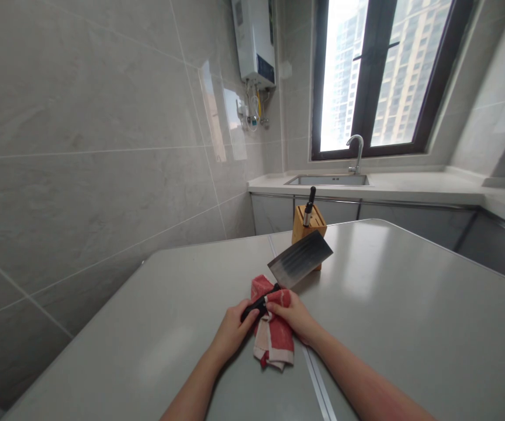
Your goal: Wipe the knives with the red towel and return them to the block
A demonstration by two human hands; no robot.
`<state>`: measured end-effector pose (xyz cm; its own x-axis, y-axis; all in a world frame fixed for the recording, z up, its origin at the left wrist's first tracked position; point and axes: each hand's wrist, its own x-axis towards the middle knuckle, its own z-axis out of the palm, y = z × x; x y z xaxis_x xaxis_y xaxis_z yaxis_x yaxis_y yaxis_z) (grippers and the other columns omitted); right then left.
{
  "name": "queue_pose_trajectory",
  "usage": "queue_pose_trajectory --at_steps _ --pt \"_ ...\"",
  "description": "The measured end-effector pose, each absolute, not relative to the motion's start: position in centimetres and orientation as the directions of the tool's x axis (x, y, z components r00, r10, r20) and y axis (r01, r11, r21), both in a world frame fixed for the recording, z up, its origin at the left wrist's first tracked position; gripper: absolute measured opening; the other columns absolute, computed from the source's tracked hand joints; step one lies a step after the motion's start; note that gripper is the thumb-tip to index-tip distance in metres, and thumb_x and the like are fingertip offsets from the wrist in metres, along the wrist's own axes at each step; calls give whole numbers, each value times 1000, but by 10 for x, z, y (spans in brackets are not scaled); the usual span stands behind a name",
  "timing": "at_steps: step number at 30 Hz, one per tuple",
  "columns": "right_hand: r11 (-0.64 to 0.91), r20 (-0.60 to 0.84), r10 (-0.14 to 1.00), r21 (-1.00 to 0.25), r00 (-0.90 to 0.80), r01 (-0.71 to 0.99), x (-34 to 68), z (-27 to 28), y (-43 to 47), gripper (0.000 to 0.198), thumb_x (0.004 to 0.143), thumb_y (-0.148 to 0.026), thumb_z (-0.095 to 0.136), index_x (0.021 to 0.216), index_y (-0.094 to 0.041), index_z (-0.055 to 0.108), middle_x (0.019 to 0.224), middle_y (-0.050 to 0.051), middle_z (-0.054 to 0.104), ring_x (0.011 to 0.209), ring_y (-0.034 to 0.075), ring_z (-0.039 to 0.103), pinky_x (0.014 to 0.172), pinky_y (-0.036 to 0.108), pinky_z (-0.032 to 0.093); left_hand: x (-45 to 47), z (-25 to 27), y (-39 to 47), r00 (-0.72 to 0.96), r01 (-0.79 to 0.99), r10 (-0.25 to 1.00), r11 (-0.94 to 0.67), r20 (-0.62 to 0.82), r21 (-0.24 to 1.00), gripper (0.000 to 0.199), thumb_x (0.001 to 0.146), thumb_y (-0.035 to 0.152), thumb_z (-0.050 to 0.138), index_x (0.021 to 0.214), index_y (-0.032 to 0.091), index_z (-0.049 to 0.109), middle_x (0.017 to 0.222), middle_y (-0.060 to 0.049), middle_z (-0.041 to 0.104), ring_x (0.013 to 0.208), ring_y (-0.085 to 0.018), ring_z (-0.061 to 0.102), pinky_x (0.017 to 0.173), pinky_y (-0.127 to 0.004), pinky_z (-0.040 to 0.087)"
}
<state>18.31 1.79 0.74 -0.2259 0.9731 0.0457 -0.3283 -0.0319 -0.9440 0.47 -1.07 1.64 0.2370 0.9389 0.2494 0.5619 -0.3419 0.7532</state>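
A cleaver (pixel 301 258) is held up over the table, its broad blade pointing away and to the right. My left hand (pixel 235 327) is closed round the end of its black handle. A red and white cloth (pixel 281 339) is wrapped about the handle near the blade and hangs down below it. My right hand (pixel 294 316) pinches the cloth against the handle, thumb on top; its other fingers are mostly hidden. Just behind the blade stands a wooden knife block (pixel 300 225) with one black-handled tool (pixel 308 207) in it.
The pale table (pixel 182 310) has a seam strip (pixel 318 383) running toward me. Behind it is a white counter (pixel 419 180) with a sink (pixel 322 180) and a tap (pixel 358 153). A tiled wall (pixel 94 175) rises on the left.
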Motion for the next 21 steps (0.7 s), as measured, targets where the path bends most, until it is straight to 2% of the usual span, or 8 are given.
queue_pose_trajectory --at_steps 7,14,21 --pt "-22 66 963 -946 -260 -324 183 8 17 29 53 -31 82 73 -16 66 69 1 70 63 16 62 66 30 48 4 15 -10 229 579 942 -333 244 744 36 89 46 42 82 15 60 71 -1 60 65 -15 52 60 -23 37" --pt "-9 56 977 -953 -206 -302 181 9 19 38 61 -46 75 85 -17 69 79 4 72 75 22 64 74 35 49 5 18 -11 225 575 944 -327 240 750 36 89 46 42 84 15 60 71 -1 60 64 -15 51 59 -22 37" --pt "-59 9 983 -932 -186 -356 181 8 19 44 67 -53 68 94 -19 66 92 5 71 86 23 63 81 38 48 5 16 -10 225 575 941 -338 253 745 35 89 45 42 84 15 60 70 -1 60 64 -15 52 59 -22 36"
